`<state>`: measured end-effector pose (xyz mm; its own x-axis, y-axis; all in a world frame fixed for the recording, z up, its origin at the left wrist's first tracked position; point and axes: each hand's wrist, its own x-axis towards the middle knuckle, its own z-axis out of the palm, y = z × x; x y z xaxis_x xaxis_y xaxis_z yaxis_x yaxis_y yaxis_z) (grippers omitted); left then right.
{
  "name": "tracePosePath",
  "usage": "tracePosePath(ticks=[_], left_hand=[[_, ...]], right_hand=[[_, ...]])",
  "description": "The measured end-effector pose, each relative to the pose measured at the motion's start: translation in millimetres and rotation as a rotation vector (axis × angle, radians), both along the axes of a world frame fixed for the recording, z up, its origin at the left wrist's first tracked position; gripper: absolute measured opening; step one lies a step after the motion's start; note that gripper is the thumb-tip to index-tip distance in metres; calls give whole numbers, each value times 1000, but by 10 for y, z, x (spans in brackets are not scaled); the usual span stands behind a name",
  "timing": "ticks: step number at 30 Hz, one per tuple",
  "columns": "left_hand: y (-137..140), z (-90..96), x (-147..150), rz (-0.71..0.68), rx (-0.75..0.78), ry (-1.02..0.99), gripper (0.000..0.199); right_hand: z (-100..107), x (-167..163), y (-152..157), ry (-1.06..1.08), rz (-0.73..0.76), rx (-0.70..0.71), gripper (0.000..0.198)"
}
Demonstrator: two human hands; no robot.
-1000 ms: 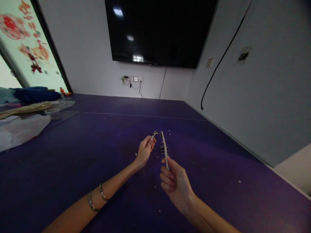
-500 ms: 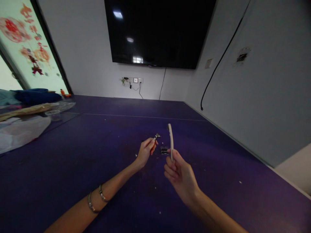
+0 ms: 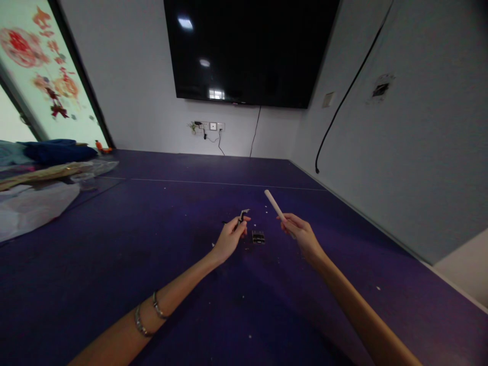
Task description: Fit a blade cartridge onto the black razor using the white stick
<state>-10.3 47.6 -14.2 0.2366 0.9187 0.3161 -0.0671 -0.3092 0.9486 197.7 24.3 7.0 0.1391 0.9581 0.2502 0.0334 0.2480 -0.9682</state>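
Over the flat purple surface (image 3: 171, 305), fingers of the left hand (image 3: 231, 240) clamp a small silver-and-black bent-tipped tool (image 3: 242, 215); the right hand (image 3: 304, 238) grips a slim, round-ended white stick (image 3: 273, 204). Between them lies a small dark rectangular case (image 3: 258, 237).

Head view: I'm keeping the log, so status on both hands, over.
Left hand closed on small metallic tool. Right hand closed on pale stick, apart from tool. Small dark object on purple surface between the hands, held by neither.
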Motion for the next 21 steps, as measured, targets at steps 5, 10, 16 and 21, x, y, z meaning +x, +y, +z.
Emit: tracePosePath(ticks=[5,10,16,21], left_hand=[[16,-32,18,-58,-125,-103,32],[-59,-66,29,-224,-247,-179,28],[-113,-61,36,-341,-263,-265,26],[-109,-72,46,-334,-291,-269,26]], right_hand=[[-4,62,27,-204,-41,-19,33],[6,-68,-39,-317,-9,2,39],[-142,-39,18,-342,-30,-16,40],[-156,-41,25,-281,-12,-22,39]])
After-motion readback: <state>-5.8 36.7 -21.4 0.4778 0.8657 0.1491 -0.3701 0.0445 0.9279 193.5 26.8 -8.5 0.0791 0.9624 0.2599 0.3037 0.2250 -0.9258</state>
